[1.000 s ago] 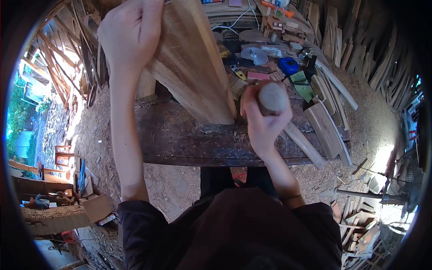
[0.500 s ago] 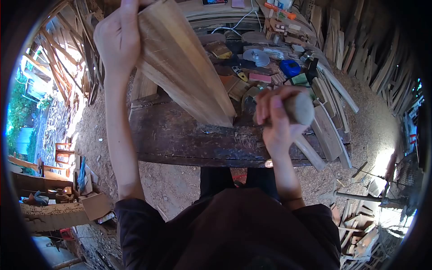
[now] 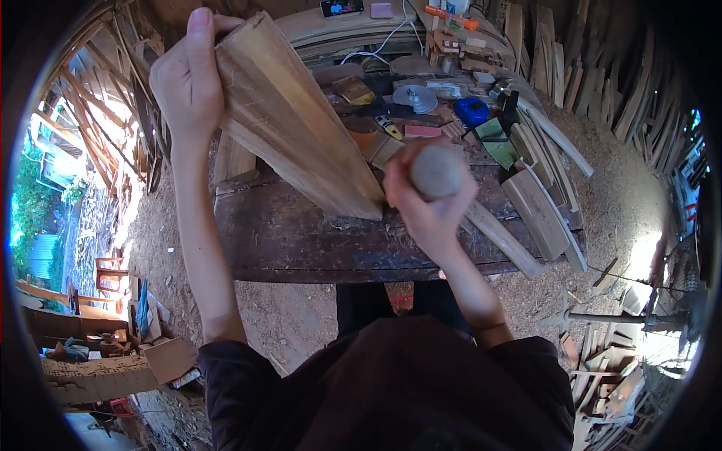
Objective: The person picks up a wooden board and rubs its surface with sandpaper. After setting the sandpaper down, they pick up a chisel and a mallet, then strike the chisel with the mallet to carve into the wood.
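Note:
My left hand (image 3: 186, 94) is closed around the upper end of a thick wooden board (image 3: 297, 124), which stands tilted with its lower corner at the dark wooden workbench (image 3: 293, 248). In my right hand (image 3: 425, 218) is a round wooden piece (image 3: 437, 171), its pale circular end facing up at me. Fingers wrap round its side, a little blurred, and the rest of it is hidden beneath them. This hand is just right of the board's lower end. Below it on the bench lies a long wooden strip (image 3: 504, 242).
Behind on the bench lie a blue tape measure (image 3: 471, 112), a metal disc (image 3: 415, 98), a yellow-and-black cutter (image 3: 389, 127), a pink block (image 3: 423, 131) and green sandpaper (image 3: 496, 143). Curved wood pieces (image 3: 535, 210) line the right side. A phone (image 3: 341, 8) stands at the back.
My right hand has moved left with the round wooden piece, closer to the board. The board stays tilted in my left hand, and the whole view has shifted slightly.

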`<state>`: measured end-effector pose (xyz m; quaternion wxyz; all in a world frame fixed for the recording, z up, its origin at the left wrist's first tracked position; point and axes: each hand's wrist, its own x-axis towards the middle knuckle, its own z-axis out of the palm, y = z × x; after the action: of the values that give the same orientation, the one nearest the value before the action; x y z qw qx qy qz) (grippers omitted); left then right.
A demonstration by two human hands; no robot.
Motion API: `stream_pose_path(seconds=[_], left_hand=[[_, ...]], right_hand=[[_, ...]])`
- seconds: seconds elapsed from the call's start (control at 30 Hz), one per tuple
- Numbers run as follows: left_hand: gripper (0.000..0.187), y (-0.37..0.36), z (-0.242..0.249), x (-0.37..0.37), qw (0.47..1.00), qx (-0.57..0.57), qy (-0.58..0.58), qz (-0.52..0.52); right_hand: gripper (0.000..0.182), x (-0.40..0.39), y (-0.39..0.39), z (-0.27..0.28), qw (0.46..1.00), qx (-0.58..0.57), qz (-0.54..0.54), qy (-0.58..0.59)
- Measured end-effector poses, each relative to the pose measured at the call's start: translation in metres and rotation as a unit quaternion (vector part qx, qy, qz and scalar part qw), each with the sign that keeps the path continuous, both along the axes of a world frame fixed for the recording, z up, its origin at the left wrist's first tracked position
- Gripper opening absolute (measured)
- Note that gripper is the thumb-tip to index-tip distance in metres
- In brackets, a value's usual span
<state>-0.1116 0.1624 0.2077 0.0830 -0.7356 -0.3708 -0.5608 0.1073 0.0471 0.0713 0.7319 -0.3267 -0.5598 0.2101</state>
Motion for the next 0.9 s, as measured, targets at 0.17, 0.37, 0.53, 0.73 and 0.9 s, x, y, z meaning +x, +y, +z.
stream_pose_path(seconds=[0.17, 0.37, 0.53, 0.73, 0.9], left_hand=[[0.056, -0.004, -0.001, 0.0, 0.999, -0.022, -0.035, 0.032], [0.056, -0.005, 0.003, 0.007, 1.0, 0.0, 0.008, 0.023], [0.056, -0.002, 0.001, 0.01, 1.0, 0.008, -0.004, -0.001], [0.055, -0.002, -0.001, 0.002, 0.999, -0.023, -0.024, 0.002], [0.056, -0.003, -0.002, 0.002, 1.0, -0.006, -0.023, 0.01]], right_hand=[[0.02, -0.004, -0.001, 0.01, 0.996, 0.016, 0.024, 0.085], [0.017, 0.006, 0.0, 0.004, 0.988, -0.018, 0.035, 0.148], [0.017, 0.003, 0.007, -0.008, 0.987, -0.04, 0.043, 0.147], [0.018, 0.012, -0.004, 0.003, 0.978, -0.018, 0.06, 0.197], [0.02, 0.005, 0.004, -0.002, 0.991, -0.039, 0.069, 0.111]])
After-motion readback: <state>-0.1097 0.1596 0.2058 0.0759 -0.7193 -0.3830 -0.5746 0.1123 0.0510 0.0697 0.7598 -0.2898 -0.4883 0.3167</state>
